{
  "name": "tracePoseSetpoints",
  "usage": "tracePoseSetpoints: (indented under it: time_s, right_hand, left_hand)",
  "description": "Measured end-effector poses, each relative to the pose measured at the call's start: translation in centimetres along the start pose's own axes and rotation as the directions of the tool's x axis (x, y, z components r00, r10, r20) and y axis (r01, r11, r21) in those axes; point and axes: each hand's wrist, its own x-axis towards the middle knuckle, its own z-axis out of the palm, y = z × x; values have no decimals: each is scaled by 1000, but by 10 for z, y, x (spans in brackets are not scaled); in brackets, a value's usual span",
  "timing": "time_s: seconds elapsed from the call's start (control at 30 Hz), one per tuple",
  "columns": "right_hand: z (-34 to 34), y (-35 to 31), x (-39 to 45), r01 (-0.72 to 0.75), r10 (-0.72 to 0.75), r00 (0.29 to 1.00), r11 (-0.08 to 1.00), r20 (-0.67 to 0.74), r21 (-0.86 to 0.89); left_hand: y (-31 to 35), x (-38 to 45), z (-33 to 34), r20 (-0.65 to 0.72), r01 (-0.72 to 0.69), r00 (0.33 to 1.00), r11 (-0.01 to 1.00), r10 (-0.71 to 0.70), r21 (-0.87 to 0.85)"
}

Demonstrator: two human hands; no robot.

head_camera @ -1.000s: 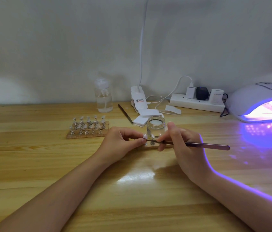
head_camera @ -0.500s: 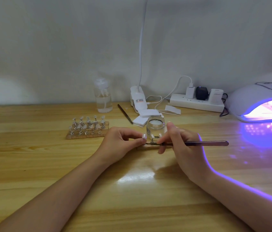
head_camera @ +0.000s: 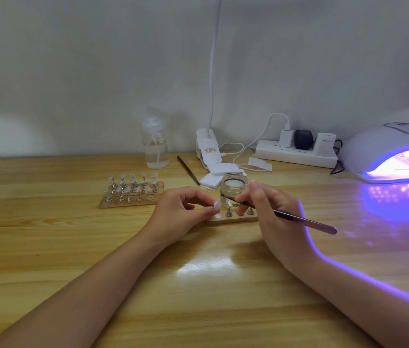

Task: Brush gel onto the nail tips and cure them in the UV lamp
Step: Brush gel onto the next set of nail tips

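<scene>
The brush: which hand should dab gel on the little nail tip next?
The right hand. Its fingers already grip the brush, bristle end by the open gel jar. The left hand pinches the nail tip just beside it, above the small wooden stand.

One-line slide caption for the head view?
Left hand pinches a nail tip; right hand holds the brush by the gel jar, UV lamp lit.
</scene>
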Motion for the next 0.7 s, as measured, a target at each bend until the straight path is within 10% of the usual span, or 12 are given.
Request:
tracePoseSetpoints:
  time_s: [0.7]
  right_hand:
    - [0, 1, -2, -11, 15, 998, 997, 59, -78]
  left_hand:
    - [0, 1, 1, -23, -3, 1000, 999, 4, 36]
